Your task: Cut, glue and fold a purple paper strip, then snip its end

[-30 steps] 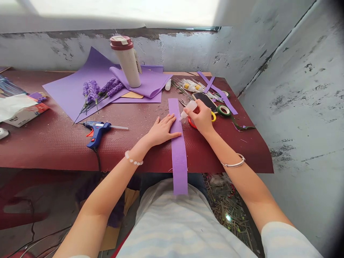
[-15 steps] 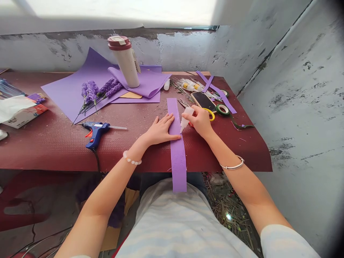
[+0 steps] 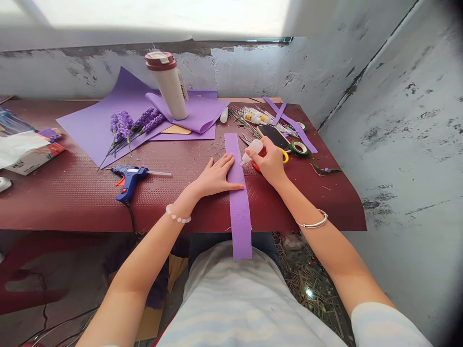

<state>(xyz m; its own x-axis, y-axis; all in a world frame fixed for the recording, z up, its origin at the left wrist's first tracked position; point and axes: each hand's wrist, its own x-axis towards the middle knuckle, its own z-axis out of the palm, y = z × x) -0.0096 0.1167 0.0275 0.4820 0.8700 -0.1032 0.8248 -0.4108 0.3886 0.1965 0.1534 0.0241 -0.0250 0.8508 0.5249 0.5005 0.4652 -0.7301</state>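
A long strip of purple foam paper [image 3: 238,212] lies across the dark red table mat [image 3: 61,202], its near end hanging over the table edge. My left hand [image 3: 216,177] rests flat on the strip's left edge, fingers spread. My right hand [image 3: 269,161] pinches a small translucent glue bottle [image 3: 253,150], its nozzle tilted down-left just over the strip. Below that hand sit red-and-yellow-handled scissors [image 3: 284,156], partly hidden by it. A black smartphone [image 3: 274,136] lies just beyond.
A blue hot glue gun [image 3: 129,182] lies left of my left hand, behind it purple lavender stems [image 3: 133,125] on purple paper sheets [image 3: 108,118] and a white tumbler [image 3: 168,89]. A green tape roll [image 3: 299,148] sits at right. Walls bound the far and right sides.
My right hand has tilted the glue bottle from nearly nozzle-down to leaning left, with its nozzle nearer the strip. My left hand and the strip have stayed in place.
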